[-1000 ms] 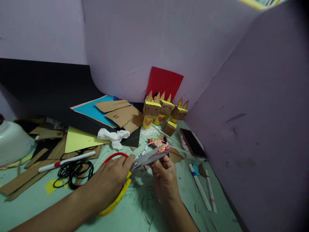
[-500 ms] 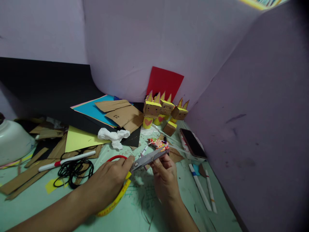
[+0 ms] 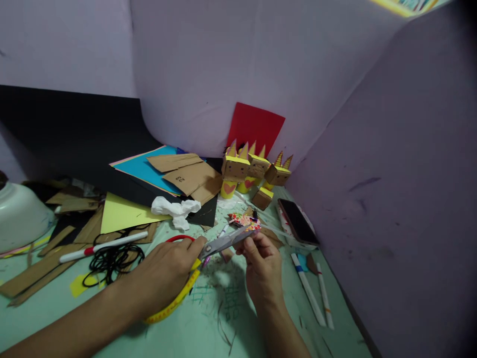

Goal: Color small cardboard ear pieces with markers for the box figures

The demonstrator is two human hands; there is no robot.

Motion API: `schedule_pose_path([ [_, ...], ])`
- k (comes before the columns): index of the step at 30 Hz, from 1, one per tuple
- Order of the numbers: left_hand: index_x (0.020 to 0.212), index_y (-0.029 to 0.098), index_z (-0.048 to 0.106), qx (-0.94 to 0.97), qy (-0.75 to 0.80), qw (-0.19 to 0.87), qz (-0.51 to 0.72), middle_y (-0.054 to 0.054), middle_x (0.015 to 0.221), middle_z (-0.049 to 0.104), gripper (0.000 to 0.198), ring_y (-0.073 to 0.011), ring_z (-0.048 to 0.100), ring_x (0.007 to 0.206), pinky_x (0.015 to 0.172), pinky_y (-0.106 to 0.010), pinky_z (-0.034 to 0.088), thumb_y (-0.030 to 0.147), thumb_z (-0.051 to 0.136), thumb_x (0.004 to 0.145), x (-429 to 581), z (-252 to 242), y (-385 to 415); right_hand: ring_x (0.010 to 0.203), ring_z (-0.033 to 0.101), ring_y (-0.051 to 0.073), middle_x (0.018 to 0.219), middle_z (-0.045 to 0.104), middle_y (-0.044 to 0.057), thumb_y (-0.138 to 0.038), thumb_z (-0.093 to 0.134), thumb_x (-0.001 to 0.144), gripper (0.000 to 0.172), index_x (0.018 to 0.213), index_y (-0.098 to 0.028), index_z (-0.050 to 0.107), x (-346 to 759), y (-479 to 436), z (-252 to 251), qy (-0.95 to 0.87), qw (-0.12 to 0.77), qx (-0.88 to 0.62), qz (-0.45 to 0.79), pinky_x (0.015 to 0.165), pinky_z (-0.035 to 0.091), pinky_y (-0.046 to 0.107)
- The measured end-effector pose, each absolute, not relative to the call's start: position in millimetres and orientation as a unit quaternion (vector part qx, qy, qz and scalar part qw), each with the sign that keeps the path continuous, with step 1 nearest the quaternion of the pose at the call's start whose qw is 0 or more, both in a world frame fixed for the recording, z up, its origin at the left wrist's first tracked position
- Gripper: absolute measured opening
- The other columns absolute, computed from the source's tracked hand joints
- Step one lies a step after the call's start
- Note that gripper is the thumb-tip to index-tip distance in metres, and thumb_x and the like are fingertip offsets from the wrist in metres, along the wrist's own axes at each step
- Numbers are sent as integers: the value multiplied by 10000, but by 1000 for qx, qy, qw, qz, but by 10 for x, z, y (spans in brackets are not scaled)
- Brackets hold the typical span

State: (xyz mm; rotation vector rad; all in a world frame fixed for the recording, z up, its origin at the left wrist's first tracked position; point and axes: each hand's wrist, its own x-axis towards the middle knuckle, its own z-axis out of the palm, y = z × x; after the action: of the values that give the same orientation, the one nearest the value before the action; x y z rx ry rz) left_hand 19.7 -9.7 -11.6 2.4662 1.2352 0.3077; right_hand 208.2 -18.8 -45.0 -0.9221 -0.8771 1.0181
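Scissors with red and yellow handles are gripped in my left hand, their blades pointing right toward my other hand. My right hand pinches a small piece at the blade tips; it is partly hidden and too small to make out. Just beyond the blades lies a bright patterned piece with red and yellow spots. A yellow measuring tape curves out below my left hand. A tangle of black cord lies left of that hand.
Cardboard figures with yellow horns stand at the back, before a red sheet. A phone and white markers are at right. Crumpled tissue, cardboard pieces and a white marker with a red band lie left.
My right hand has shifted slightly right and up, its fingers turned a little. My left hand and the scissors have moved slightly left, and the blades look closer together.
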Motion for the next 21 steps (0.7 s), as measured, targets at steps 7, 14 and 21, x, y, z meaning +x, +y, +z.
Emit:
schedule_pose_path([
  [7, 1144, 194, 484, 878, 447, 148, 89, -100, 965, 581, 414, -225, 560, 911, 802, -375, 449, 45, 305, 801, 229, -142, -113, 563, 509, 120, 595, 595, -5, -314, 671, 745, 159, 732, -156, 666, 2044, -213, -536, -434, 660, -431, 437, 591, 399, 256],
  [14, 1156, 154, 490, 883, 448, 118, 75, -135, 995, 537, 478, -255, 515, 945, 809, -431, 441, -9, 287, 755, 250, -80, -115, 575, 516, 129, 606, 592, -5, -291, 665, 754, 136, 727, -158, 652, 2032, -209, -544, -439, 661, -437, 424, 599, 399, 270],
  [21, 1179, 195, 463, 874, 456, 149, 79, -108, 1025, 549, 487, -237, 529, 994, 851, -414, 441, -2, 283, 772, 227, -143, -138, 579, 511, 127, 600, 574, -7, -280, 628, 788, 134, 737, -156, 638, 2027, -225, -581, -458, 657, -440, 407, 598, 385, 268],
])
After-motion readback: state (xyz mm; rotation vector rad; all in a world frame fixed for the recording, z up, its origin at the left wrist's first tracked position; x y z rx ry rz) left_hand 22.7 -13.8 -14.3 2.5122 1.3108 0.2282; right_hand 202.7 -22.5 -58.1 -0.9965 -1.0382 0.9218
